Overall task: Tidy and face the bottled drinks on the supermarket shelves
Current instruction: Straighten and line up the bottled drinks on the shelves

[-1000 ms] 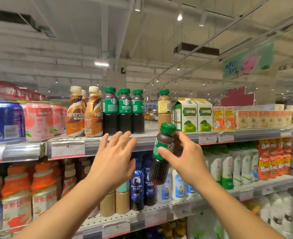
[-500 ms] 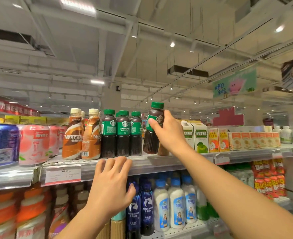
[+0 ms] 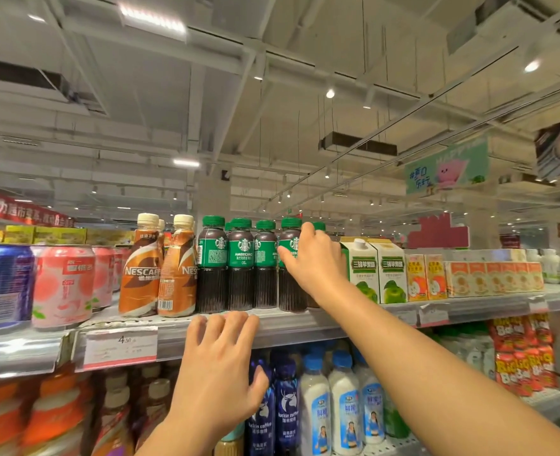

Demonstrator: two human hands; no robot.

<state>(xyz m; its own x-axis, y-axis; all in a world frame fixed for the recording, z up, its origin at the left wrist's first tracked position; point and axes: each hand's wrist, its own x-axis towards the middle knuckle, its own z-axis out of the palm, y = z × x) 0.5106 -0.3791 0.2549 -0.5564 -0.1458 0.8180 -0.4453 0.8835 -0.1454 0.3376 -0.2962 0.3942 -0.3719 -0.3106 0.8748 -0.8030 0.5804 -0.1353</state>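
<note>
A dark coffee bottle (image 3: 290, 287) with a green cap and green label stands on the top shelf (image 3: 305, 324) at the right end of a row of like bottles (image 3: 240, 268). My right hand (image 3: 314, 261) grips it around the label, thumb on the front. My left hand (image 3: 219, 363) rests with relaxed fingers on the front edge of that shelf, holding nothing. Two orange Nescafe bottles (image 3: 160, 268) stand left of the green row.
Pink and blue cans (image 3: 63, 284) fill the shelf's left end; green apple cartons (image 3: 375, 271) and small juice boxes (image 3: 469, 279) its right. Below stand white milk bottles (image 3: 344, 406), dark blue coffee bottles (image 3: 286, 409) and orange bottles (image 3: 41, 416). A price tag (image 3: 120, 347) hangs on the rail.
My right hand lifted the bottle from below shelf height and set it upright at the row's right end. My left hand moved onto the shelf edge. The camera tilted up.
</note>
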